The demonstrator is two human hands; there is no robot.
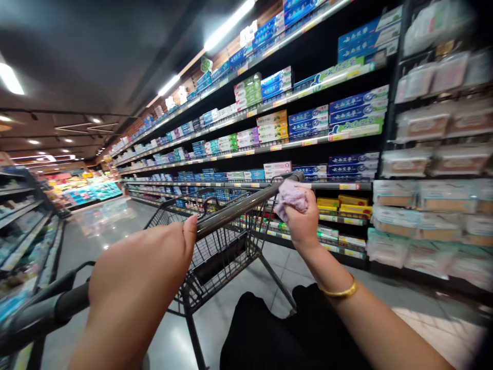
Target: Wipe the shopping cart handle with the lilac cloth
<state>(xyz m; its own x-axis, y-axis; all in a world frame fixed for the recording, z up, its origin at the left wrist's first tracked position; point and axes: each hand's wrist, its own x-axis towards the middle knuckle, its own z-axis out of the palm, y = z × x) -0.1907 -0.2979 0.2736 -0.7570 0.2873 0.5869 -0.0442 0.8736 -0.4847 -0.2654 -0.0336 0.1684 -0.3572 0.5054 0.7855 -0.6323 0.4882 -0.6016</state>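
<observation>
A dark shopping cart (pixel 219 257) stands before me, its handlebar (pixel 239 201) slanting from lower left to upper right. Around the left part of the bar, my left hand (pixel 140 264) is closed; its thumb shows on top and the other fingers are hidden. My right hand (pixel 302 218) is closed on a crumpled pale purple cloth (pixel 292 198), which lies against the bar near its right end. The wire basket shows below and beyond the bar.
Shelves of boxed toothpaste (pixel 308 123) run along the right side of the aisle. Hanging packets (pixel 427 200) are at the far right. Another shelf (pixel 23 231) lines the left. Tiled floor (pixel 103 223) stretches ahead toward a bright display (pixel 92 192).
</observation>
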